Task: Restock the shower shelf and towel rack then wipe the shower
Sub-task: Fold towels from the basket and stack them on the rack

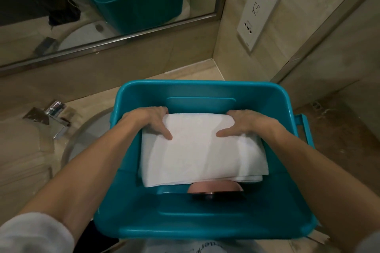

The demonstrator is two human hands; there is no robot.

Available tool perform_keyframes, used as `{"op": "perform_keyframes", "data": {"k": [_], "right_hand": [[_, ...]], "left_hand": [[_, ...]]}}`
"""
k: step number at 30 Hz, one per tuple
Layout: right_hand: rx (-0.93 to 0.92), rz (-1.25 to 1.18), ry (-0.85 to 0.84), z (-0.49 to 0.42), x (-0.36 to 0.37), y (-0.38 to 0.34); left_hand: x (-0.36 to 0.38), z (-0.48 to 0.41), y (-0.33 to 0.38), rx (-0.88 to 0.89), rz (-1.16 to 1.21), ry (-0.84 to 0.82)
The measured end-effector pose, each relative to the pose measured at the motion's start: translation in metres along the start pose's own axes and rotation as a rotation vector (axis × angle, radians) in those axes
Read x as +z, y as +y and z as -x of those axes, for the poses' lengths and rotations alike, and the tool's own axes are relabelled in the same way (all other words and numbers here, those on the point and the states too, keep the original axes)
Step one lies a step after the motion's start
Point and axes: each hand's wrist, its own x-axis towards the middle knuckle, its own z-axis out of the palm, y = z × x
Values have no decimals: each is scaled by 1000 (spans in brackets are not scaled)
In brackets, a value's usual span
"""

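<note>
Restocking is in hand. In the teal plastic tub [205, 230] on the beige stone worktop [20, 139], the left hand [152, 121] has its grip clamped on the folded white cloth towel [201, 156] at ten o'clock, and the right hand [242, 123] at two o'clock. The next move is probably a level lift clear of the round pink item [216, 188] beneath it at six o'clock.

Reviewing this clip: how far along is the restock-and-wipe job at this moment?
Done: nothing that shows; no shelf or towel rack is in view. In hand: the left hand and right hand grip the folded white towel, which lies in the teal bin over a pink item. Left, apparently: hanging the towel, stocking the shelf, wiping the shower.
</note>
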Motion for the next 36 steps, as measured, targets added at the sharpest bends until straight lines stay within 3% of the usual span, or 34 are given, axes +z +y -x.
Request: {"op": "perform_keyframes", "data": {"k": [6,13,25,30,36], "right_hand": [[-5,-41,-146,1,-30,18],[-50,146,-285,28,-53,15],[-268,-237,125,97,-57,39],[-394,-660,250,126,-76,59],[-533,-1121,425,133,-90,53]], "left_hand": [[-5,3,-7,-8,-70,35],[-9,20,-5,18,-215,-36],[-21,91,-20,199,-164,123],[-47,132,-35,294,104,307],[-67,162,-60,393,801,586]]}}
